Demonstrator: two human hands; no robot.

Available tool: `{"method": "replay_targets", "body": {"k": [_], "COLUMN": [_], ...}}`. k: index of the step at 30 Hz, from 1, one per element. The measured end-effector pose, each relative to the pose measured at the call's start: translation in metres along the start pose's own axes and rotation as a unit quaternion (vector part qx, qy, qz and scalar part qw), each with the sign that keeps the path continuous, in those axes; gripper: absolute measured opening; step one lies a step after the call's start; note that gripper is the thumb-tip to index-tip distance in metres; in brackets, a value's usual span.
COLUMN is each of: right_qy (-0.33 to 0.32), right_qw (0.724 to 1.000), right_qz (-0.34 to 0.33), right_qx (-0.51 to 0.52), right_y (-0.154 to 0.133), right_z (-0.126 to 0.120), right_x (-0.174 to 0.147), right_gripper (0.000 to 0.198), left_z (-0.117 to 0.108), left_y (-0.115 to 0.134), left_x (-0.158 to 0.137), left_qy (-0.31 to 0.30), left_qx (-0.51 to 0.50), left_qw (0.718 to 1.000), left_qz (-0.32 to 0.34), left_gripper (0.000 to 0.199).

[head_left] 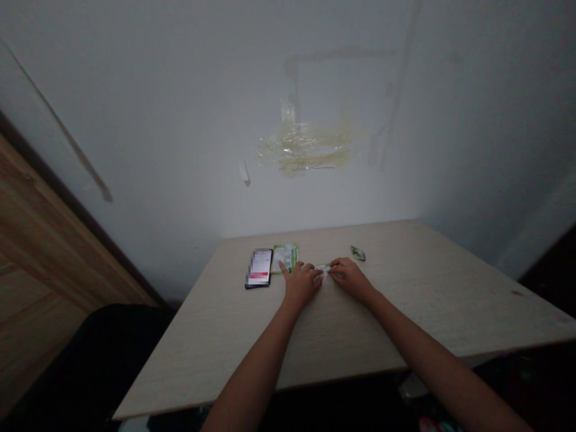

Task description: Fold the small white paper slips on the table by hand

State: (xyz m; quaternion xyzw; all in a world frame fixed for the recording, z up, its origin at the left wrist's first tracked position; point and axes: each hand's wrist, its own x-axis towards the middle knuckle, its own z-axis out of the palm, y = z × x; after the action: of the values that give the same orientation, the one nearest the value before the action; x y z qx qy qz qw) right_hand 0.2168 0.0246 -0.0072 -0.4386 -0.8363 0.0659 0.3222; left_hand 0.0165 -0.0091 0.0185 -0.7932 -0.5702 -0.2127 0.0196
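A small white-and-green piece of packaging (323,269) lies low over the table between my two hands, partly hidden by the fingers. My left hand (300,283) grips its left end with the fingertips, while an outer finger stretches left over a flat green-and-white packet (291,249). On the other end, my right hand (353,279) pinches with thumb and fingers together. Beyond my right hand lies a small crumpled green packet (358,253).
A phone with a lit, partly blurred screen (260,267) lies left of the flat packet. The pale wooden table (216,336) meets a white wall (189,120) patched with clear tape (310,147). A wooden panel (40,264) and a dark shape stand at left.
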Motion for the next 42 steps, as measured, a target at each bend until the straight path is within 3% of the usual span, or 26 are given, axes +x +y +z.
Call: {"method": "replay_targets", "body": {"k": [12, 22, 31, 42], "right_qy": [-0.084, -0.066, -0.019, -0.031], "right_qw": [0.990, 0.992, 0.998, 0.999], "right_qz": [-0.002, -0.006, -0.051, -0.031], "right_qx": [-0.111, -0.109, -0.019, -0.021], "right_y": [-0.018, -0.012, 0.001, 0.003], "right_z": [-0.006, -0.002, 0.006, 0.006], "right_x": [0.002, 0.000, 0.000, 0.001], "right_gripper": [0.023, 0.022, 0.022, 0.024], "left_z": [0.006, 0.012, 0.008, 0.015], "left_y": [0.000, -0.009, -0.004, -0.010], "left_x": [0.001, 0.001, -0.004, 0.002], "left_qy": [-0.001, -0.002, 0.001, -0.024], "left_qx": [-0.005, -0.057, -0.004, -0.027], "left_qw": [1.000, 0.997, 0.997, 0.999], "left_qz": [-0.011, 0.053, 0.072, 0.026], "left_gripper": [0.023, 0.014, 0.020, 0.023]}}
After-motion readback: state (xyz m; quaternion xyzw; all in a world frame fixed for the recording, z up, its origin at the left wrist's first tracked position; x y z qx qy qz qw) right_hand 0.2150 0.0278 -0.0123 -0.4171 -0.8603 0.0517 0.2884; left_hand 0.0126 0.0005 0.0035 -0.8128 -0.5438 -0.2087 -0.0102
